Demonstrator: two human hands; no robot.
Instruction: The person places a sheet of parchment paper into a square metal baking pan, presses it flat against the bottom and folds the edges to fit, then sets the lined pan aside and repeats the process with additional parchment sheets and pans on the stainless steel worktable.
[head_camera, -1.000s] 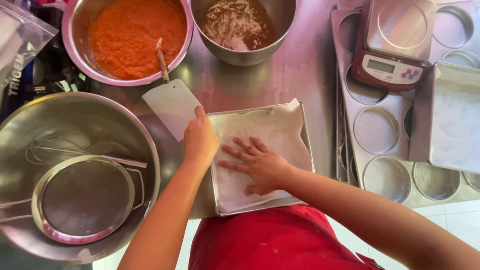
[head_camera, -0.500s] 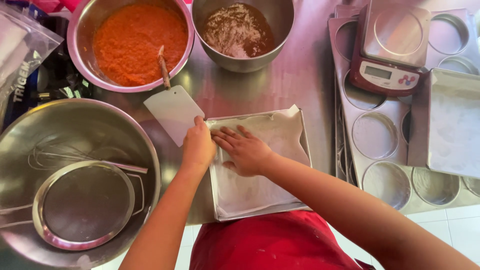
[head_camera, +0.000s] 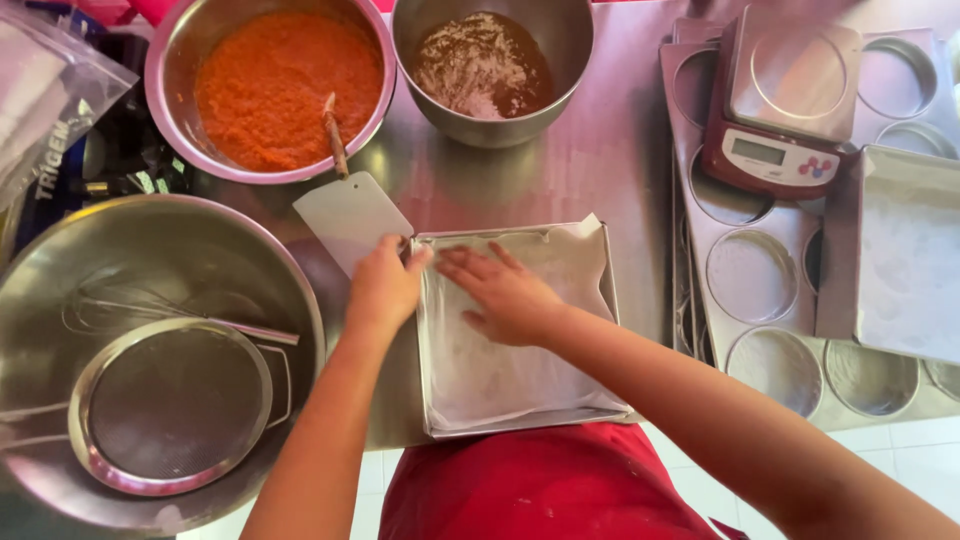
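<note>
A square metal baking pan lined with white paper lies at the near edge of a steel table. My left hand grips the pan's far left corner, fingers curled over the rim. My right hand lies flat inside the pan with fingers spread, pressing the paper near that same corner. A white scraper with a wooden handle lies just beyond my left hand, its handle resting on a bowl of orange puree.
A steel bowl of brown batter with flour stands behind the pan. At the left a large steel bowl holds a sieve and a whisk. A kitchen scale, round-cup trays and another lined pan lie at the right.
My right hand has slid from the middle of the pan toward its far left corner, close to my left hand. My left hand has stayed on the corner.
</note>
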